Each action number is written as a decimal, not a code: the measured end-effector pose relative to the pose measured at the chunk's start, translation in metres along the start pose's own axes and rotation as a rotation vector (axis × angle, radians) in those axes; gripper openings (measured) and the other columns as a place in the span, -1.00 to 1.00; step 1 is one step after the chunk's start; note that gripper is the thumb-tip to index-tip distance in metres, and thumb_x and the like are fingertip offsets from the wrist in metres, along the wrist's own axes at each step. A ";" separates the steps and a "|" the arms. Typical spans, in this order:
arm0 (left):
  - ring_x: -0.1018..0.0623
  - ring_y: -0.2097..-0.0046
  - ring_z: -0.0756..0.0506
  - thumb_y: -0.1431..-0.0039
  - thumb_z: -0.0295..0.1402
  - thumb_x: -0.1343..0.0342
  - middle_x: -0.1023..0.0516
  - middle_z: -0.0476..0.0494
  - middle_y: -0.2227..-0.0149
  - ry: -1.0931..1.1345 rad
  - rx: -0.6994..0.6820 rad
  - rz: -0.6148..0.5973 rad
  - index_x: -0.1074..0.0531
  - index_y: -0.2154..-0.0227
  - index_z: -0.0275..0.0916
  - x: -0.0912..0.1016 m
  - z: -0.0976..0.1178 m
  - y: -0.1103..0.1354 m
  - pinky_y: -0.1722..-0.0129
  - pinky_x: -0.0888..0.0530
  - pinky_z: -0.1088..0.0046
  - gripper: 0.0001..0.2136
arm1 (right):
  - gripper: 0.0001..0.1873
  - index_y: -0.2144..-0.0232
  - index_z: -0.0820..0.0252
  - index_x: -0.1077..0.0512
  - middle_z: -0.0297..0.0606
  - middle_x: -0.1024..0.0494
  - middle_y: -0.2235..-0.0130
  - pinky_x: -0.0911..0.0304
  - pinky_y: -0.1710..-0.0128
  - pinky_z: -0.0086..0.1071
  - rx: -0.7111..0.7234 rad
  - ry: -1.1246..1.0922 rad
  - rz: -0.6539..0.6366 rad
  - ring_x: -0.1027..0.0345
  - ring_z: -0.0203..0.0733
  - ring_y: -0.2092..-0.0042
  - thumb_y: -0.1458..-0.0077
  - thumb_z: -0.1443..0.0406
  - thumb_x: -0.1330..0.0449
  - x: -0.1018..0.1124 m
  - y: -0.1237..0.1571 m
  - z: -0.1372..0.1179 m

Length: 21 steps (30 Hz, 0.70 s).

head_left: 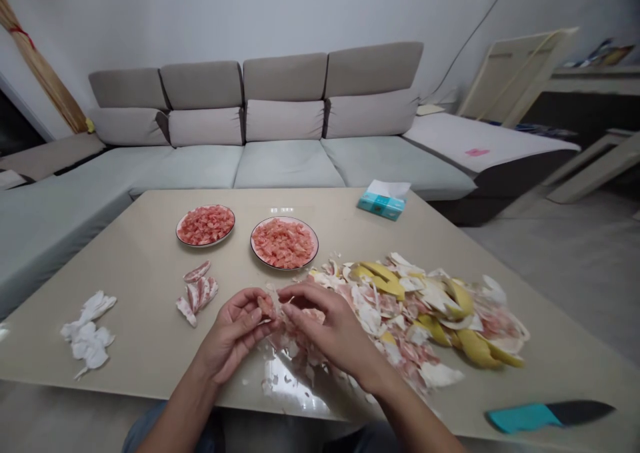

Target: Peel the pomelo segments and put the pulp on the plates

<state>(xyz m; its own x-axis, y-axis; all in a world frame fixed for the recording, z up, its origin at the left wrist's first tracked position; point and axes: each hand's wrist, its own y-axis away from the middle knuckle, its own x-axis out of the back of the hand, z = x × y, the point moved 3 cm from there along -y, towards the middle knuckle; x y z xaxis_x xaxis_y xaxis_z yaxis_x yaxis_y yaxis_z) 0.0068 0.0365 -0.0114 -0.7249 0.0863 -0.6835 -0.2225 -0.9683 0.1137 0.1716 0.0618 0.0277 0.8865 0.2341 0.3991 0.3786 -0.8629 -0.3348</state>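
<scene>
Between the fingertips of my left hand [235, 333] is a pink pomelo segment [266, 306], partly hidden by the fingers. My right hand [327, 326] pinches pale membrane [274, 295] at the segment's other side. Both hands are closed and meet above the front of the table. Beyond them stands a dark-rimmed plate [257, 261] heaped with pink pomelo flesh pieces [284, 241]. Several unpeeled segments [200, 291] lie to the left of my left hand. A large heap of yellow peel, white pith and membrane [400, 306] spreads beside and under my right hand.
Farther left is a second plate [223, 240] of pink flesh. Crumpled white tissues [90, 333] lie at the table's left. A blue tissue pack [383, 201] sits near the back edge. At the front right lies a knife [550, 414] with a teal handle. A grey sofa [285, 163] stands behind the table [150, 259].
</scene>
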 end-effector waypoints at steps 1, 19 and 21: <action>-0.53 0.24 0.01 -0.04 -0.51 -0.28 -0.50 -0.10 0.26 -0.004 0.000 0.004 -0.51 0.24 -0.30 0.000 0.000 0.000 0.14 -0.54 0.48 -0.81 | -0.87 0.24 0.12 -0.52 -0.26 -0.58 0.24 -0.35 0.21 -0.33 -0.011 -0.029 -0.012 -0.46 -0.19 0.25 -0.15 0.32 -0.19 -0.002 0.000 -0.002; -0.53 0.28 0.01 0.00 -0.44 -0.33 -0.52 -0.08 0.32 -0.193 -0.034 0.131 -0.50 0.27 -0.28 0.007 -0.004 -0.005 0.17 -0.53 0.46 -0.79 | -0.72 0.42 0.21 -0.49 -0.20 -0.54 0.28 -0.21 0.22 -0.38 -0.224 0.482 -0.089 -0.40 -0.16 0.23 0.08 0.55 -0.04 0.015 -0.002 0.050; -0.52 0.29 0.01 0.00 -0.41 -0.33 -0.51 -0.07 0.32 -0.225 -0.030 0.146 -0.50 0.26 -0.26 0.011 -0.005 -0.007 0.18 -0.52 0.47 -0.79 | -0.71 0.39 0.22 -0.51 -0.15 -0.53 0.21 -0.20 0.17 -0.36 -0.227 0.559 -0.083 -0.40 -0.13 0.17 0.07 0.55 -0.06 0.017 -0.001 0.053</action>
<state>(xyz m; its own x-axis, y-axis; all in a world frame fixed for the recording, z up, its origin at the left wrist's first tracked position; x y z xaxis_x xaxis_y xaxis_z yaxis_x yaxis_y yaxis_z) 0.0037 0.0435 -0.0229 -0.8752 -0.0078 -0.4836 -0.0881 -0.9806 0.1753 0.2006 0.0903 -0.0101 0.5590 0.0874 0.8245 0.3200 -0.9401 -0.1173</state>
